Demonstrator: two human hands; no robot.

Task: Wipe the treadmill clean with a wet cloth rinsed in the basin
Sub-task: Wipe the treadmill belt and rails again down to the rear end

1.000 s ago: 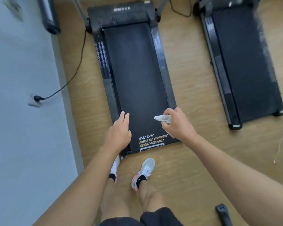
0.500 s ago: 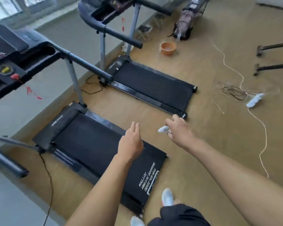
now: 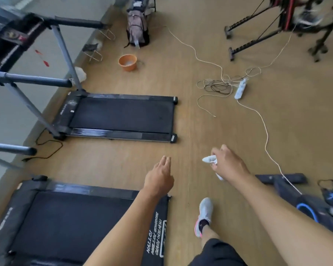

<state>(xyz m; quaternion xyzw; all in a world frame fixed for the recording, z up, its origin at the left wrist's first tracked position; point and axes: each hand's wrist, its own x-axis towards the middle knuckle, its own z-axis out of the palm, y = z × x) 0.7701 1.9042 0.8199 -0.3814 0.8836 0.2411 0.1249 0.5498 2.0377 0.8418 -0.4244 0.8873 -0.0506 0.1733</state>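
My right hand (image 3: 227, 164) grips a small white cloth (image 3: 209, 159) above the wooden floor, to the right of the treadmills. My left hand (image 3: 159, 176) hangs with straight fingers over the floor just past the rear corner of the near black treadmill (image 3: 65, 223), holding nothing. An orange basin (image 3: 127, 62) stands on the floor far ahead, beyond a second black treadmill (image 3: 121, 117).
White cables and a power strip (image 3: 240, 88) lie tangled on the floor ahead right. A backpack (image 3: 137, 29) stands behind the basin. A dark exercise machine (image 3: 306, 200) sits at the right; black frames (image 3: 258, 35) stand at the back right. My shoe (image 3: 205, 214) is on the floor.
The view swung right, away from the near treadmill's end toward the basin side. Both hands left the treadmill belt and now hover over the floor; the cloth stays in my right hand.
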